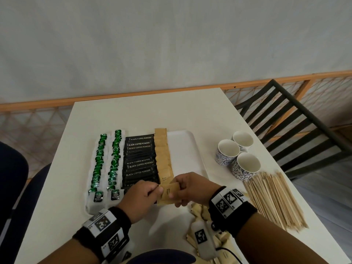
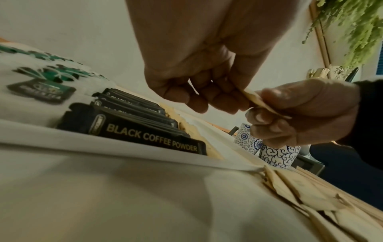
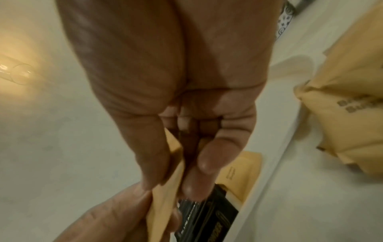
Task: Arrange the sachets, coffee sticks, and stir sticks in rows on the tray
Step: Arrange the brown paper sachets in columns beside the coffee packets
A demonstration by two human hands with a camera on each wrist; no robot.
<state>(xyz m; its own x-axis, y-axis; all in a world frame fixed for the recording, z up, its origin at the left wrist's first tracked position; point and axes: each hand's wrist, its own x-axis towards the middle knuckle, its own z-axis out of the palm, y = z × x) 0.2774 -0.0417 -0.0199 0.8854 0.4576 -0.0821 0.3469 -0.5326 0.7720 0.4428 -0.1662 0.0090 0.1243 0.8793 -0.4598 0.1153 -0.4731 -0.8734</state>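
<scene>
I pinch one brown sachet (image 1: 168, 193) between both hands, left hand (image 1: 142, 197) on its left end, right hand (image 1: 192, 188) on its right, fingers clamped, its long axis crosswise. It hovers at the near edge of the tray (image 1: 185, 149); the brown row (image 1: 164, 155) starts just beyond, running away from me.

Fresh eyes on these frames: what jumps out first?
Both hands meet at the tray's near edge: the left hand and right hand pinch one brown sachet between them. Behind it, the white tray holds neat rows of green tea bags, black coffee sticks and brown sachets. To the right, three patterned cups and loose stir sticks sit on the table.
</scene>
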